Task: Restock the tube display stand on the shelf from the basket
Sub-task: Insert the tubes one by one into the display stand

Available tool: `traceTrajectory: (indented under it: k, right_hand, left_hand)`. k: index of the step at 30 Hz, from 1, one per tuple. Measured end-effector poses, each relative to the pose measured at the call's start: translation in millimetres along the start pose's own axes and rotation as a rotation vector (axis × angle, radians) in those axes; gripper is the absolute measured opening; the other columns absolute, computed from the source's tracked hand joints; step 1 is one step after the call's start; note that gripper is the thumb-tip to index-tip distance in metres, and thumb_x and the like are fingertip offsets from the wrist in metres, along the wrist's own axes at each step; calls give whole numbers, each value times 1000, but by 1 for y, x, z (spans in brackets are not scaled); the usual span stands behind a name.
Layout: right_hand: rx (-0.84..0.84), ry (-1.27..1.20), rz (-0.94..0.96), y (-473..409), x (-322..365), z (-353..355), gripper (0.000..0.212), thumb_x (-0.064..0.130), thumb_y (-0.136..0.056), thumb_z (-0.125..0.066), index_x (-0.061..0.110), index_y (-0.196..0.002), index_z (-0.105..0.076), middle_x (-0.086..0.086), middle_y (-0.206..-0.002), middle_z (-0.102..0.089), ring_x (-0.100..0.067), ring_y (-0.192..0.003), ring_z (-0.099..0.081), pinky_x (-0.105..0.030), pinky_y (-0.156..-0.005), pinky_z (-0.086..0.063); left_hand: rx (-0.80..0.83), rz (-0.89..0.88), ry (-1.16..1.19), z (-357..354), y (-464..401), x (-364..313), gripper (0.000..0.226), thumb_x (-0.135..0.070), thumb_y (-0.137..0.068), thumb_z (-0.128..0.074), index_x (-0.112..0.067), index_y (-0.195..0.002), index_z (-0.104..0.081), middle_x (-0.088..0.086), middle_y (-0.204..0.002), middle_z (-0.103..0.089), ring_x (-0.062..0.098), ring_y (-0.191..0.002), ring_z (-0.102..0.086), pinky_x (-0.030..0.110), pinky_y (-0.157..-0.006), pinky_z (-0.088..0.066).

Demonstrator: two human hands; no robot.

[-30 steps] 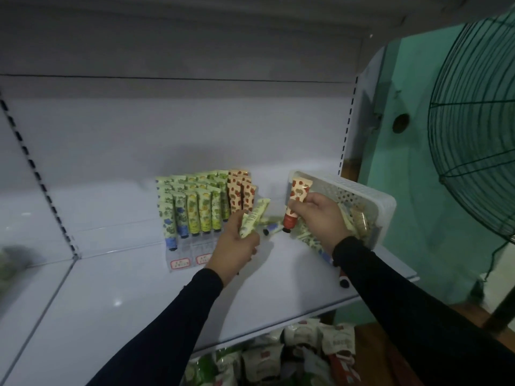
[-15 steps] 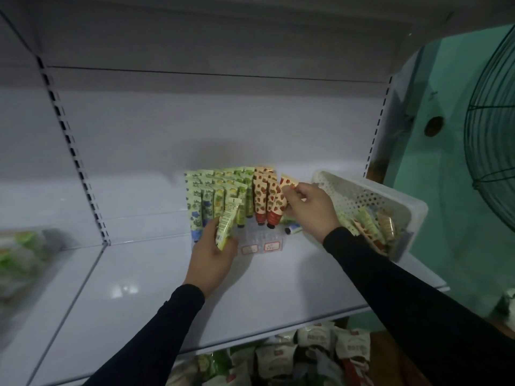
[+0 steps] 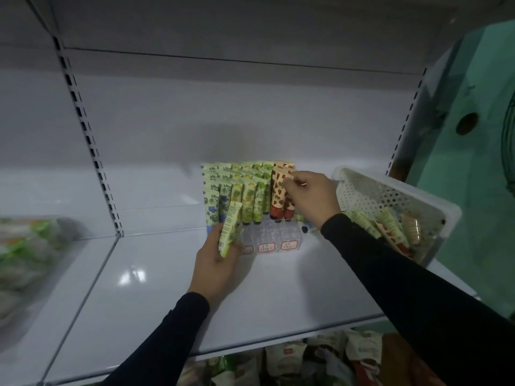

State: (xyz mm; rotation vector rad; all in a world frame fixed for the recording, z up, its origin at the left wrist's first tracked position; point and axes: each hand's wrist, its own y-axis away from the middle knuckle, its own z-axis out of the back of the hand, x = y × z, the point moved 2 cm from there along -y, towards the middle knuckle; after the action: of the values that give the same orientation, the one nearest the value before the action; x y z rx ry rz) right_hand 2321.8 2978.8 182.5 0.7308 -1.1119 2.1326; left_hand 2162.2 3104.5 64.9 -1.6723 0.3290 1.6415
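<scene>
White metal shelf [image 3: 172, 296] with a clear tube display stand [image 3: 267, 240] at its back, rows of green tubes [image 3: 245, 190] at left and red-patterned tubes [image 3: 278, 190] at right. Left hand [image 3: 216, 263] gripped a green tube [image 3: 230, 232] in front of the stand's lower left corner. Right hand [image 3: 312, 199] pinched the top of a red-patterned tube [image 3: 288, 179] standing in the stand's rightmost column. White perforated basket [image 3: 390, 196] (tilted, more tubes inside) lay just right of the stand. Packaged goods [image 3: 306, 360] filled the shelf below.
</scene>
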Motion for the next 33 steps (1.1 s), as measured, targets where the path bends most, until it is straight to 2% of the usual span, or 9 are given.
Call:
traceTrajectory:
  k: [2, 6, 12, 15, 22, 26, 28, 30, 33]
  right_hand:
    - [-9, 23, 18, -1, 3, -2, 24, 21, -90, -56, 6, -80, -71, -11, -72, -68, -24, -73, -62, -29, -69, -48]
    - [-56, 47, 55, -2, 7, -7, 21, 19, -90, -60, 9, -101, -75, -7, -88, -73, -16, -81, -63, -19, -76, -45]
    - [-61, 145, 138, -6, 7, -17, 26, 16, -91, -57, -5, -86, -71, -21, -80, -69, -32, -80, -61, -31, -77, -43]
    - [-31, 188, 155, -8, 4, -22, 29, 18, -92, -55, -3, -77, -69, -20, -70, -65, -32, -72, -58, -31, -71, -43]
    - [11, 201, 151, -7, 1, -26, 35, 19, -92, -58, -1, -64, -59, -17, -60, -57, -29, -62, -53, -34, -66, -44]
    - [-6, 216, 141, -7, -1, -26, 29, 21, -91, -61, 1, -71, -68, -13, -66, -64, -25, -68, -57, -29, -68, -42]
    - [-14, 204, 124, -8, 0, -25, 24, 23, -90, -63, 3, -79, -72, -11, -71, -68, -24, -72, -60, -30, -73, -47]
    - [-16, 199, 116, -9, 2, -24, 25, 23, -91, -61, 4, -80, -73, -10, -73, -70, -23, -72, -62, -32, -74, -50]
    - [-3, 258, 142, -10, 5, -23, 34, 24, -94, -56, 5, -71, -71, -9, -64, -67, -22, -65, -61, -32, -72, -51]
  left_hand:
    - [-6, -4, 6, 0, 0, 2, 32, -20, -91, -58, -47, -109, -57, -12, -79, -64, 9, -68, -58, 29, -67, -47]
    - [6, -21, 6, 0, 1, -1, 40, -12, -95, -58, -50, -107, -54, -12, -82, -64, 4, -67, -58, 25, -66, -46]
    - [-10, -13, 30, 0, 0, 0, 34, -24, -88, -59, -52, -108, -56, -11, -83, -64, 8, -69, -58, 27, -65, -45]
    - [-9, -11, 29, 0, -1, 2, 36, -12, -93, -58, -44, -110, -58, -11, -80, -64, 8, -68, -58, 27, -65, -45]
    - [1, -3, 50, 0, 0, 0, 34, -10, -93, -58, -38, -114, -58, -8, -82, -63, 9, -68, -58, 24, -64, -45]
    - [2, 11, 52, 0, -1, 3, 33, -27, -85, -58, -37, -116, -58, -7, -84, -64, 10, -70, -58, 27, -65, -45]
    - [0, 18, 50, 0, -1, 5, 36, -30, -82, -57, -36, -117, -58, -7, -85, -65, 11, -70, -59, 29, -66, -46]
    - [-3, 20, 51, 0, -2, 5, 33, -28, -85, -58, -36, -117, -58, -6, -85, -65, 12, -70, -59, 30, -66, -47]
    - [-2, 13, 55, 0, -1, 4, 31, -17, -92, -59, -34, -118, -58, -5, -86, -65, 12, -71, -58, 29, -65, -46]
